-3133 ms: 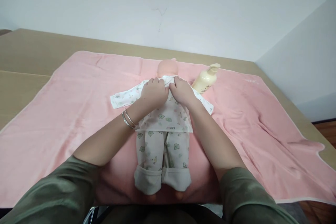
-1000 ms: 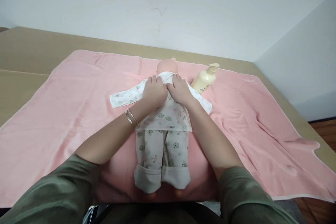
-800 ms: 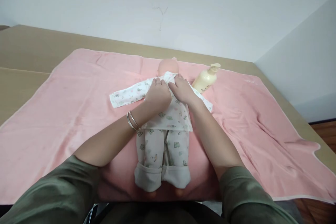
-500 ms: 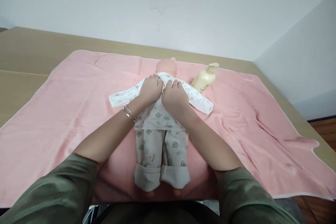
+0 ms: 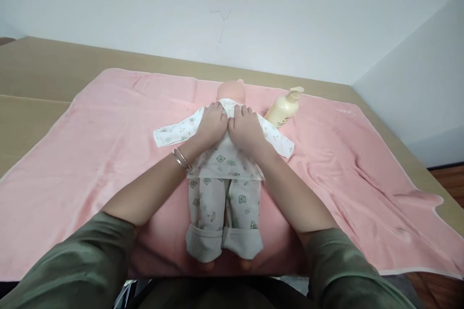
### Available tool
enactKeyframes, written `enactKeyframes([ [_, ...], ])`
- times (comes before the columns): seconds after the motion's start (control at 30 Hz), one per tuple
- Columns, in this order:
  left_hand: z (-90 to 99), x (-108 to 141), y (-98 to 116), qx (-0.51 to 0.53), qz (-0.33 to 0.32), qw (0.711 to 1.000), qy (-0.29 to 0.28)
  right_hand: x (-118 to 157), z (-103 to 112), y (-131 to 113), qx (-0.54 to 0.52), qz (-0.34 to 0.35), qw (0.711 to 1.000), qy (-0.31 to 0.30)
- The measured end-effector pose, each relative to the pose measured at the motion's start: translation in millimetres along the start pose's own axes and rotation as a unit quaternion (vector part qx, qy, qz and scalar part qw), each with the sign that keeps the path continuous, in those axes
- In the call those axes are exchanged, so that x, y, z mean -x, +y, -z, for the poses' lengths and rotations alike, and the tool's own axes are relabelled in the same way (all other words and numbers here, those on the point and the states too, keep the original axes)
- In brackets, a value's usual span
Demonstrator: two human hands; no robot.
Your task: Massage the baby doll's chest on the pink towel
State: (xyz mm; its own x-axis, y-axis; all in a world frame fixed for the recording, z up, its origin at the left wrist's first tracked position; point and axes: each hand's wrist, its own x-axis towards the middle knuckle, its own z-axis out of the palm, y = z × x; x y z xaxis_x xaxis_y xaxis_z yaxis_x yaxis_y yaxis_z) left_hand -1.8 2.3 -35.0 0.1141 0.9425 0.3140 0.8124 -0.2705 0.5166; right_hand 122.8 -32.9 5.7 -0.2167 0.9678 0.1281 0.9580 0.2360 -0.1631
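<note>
A baby doll in white pyjamas (image 5: 226,166) with small green prints lies stretched out, its smooth head (image 5: 231,91) at the far end. No face shows on it. The sleeves spread to both sides and the trouser legs (image 5: 242,203) point toward me, cuffs turned up. My left hand (image 5: 213,123), below two silver bangles (image 5: 181,158), rests on the upper trunk with its fingers laid forward. Beside it my right hand (image 5: 246,128) lies on the other half of the trunk, fingers also extended. Both hands touch the top just below the neck, thumbs close together.
A pink blanket (image 5: 108,154) with folds on its right side covers much of the wooden table (image 5: 43,67). Right of the doll's head, a cream pump bottle (image 5: 284,108) lies tilted near the sleeve. A white wall (image 5: 290,24) rises behind the table.
Both hands have shifted slightly to the right, and their thumbs now lie closer together. The doll and bottle appear nearly unmoved apart from a small camera shift.
</note>
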Motion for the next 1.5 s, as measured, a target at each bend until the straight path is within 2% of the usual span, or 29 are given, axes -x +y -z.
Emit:
enactKeyframes([
  [0.1, 2.1, -7.0, -7.7, 0.008, -0.008, 1.000, 0.006, 13.5, 2.8, -11.7, 0.041, 0.031, 0.998, -0.020],
  [0.23, 4.3, 2.6, 6.4, -0.054, 0.003, 0.998, 0.015, 1.2, 5.4, 0.7, 0.013, 0.060, 0.997, -0.039],
  [0.37, 8.6, 18.0, 26.4, -0.114, -0.020, 0.993, 0.002, -24.3, -0.8, 22.1, -0.066, 0.024, 0.998, -0.006],
  [0.5, 15.5, 25.6, 33.1, -0.144, -0.084, 0.986, -0.009, -30.8, -7.8, 28.4, -0.082, 0.001, 0.997, -0.001],
  [0.63, 16.2, 18.1, 24.1, -0.115, -0.100, 0.988, -0.017, -27.6, -5.2, 27.2, -0.069, 0.005, 0.997, -0.026],
  [0.83, 7.6, -2.9, 3.0, -0.023, -0.029, 0.999, -0.013, -6.4, 8.4, 6.3, 0.000, 0.018, 0.998, -0.056],
  [1.0, 10.6, -6.5, -4.6, 0.033, -0.018, 0.999, -0.013, 10.8, 11.8, -11.8, 0.026, 0.059, 0.997, -0.048],
  [1.1, 9.2, -5.2, -3.9, 0.031, -0.012, 0.999, -0.002, 2.2, 9.0, -4.9, -0.003, 0.066, 0.997, -0.039],
  [1.27, 2.6, -2.3, -0.9, 0.004, -0.019, 1.000, 0.023, -18.2, -0.2, 11.4, -0.057, 0.020, 0.998, -0.029],
  [1.5, 3.2, -1.6, -1.0, 0.002, -0.009, 1.000, 0.022, -21.1, -3.5, 16.8, -0.090, 0.024, 0.995, -0.029],
])
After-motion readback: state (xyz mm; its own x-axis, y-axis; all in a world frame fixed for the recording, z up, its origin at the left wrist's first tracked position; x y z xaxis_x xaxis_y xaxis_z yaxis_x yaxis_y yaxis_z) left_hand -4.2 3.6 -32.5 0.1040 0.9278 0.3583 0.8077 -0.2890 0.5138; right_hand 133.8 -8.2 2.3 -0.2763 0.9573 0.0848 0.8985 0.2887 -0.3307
